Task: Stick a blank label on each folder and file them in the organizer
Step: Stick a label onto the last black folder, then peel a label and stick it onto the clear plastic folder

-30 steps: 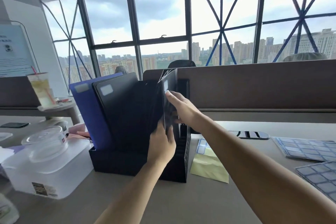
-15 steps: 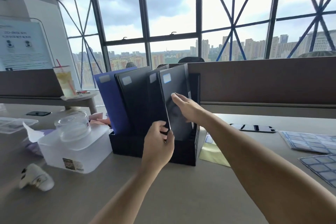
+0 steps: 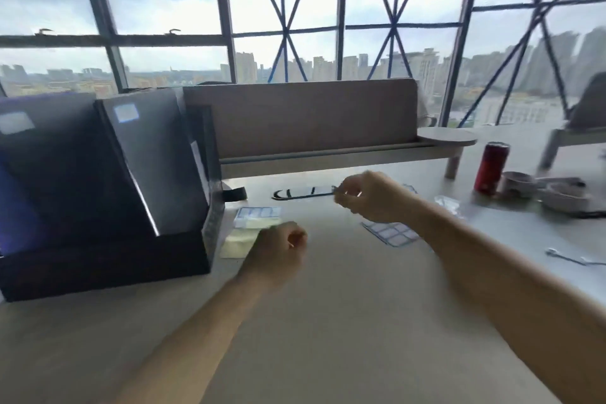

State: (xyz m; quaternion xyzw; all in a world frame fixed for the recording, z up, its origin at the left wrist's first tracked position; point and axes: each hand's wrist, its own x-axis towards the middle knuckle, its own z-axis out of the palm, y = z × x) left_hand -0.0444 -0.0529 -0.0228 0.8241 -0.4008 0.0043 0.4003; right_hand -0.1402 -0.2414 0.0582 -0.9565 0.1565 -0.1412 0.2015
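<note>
Moved: both hands have left the glossy black plastic folder (image 3: 157, 161). It now stands tilted at the right end of the black desktop organizer (image 3: 108, 259), with a white blank label (image 3: 126, 112) at its top corner; this filing looks done.
Left hand (image 3: 278, 249): fingers curled in a fist, empty.
Right hand (image 3: 370, 197): fingers bunched near the blue-bordered label sheet (image 3: 392, 233) on the grey counter (image 3: 328, 321); blur hides any pinch.
Blue folder (image 3: 19, 200): cut off at left.

Black folder (image 3: 157, 154), white label (image 3: 126, 112) at its top corner, is leaning leftward in the organizer (image 3: 98, 266) on the bench (image 3: 328, 321). Left hand (image 3: 278, 248) is hovering fisted beside a yellow sheet (image 3: 237, 241). Right hand (image 3: 370, 197), fingers curled, is hanging above a label sheet (image 3: 392, 234); its grip is blurred.
</note>
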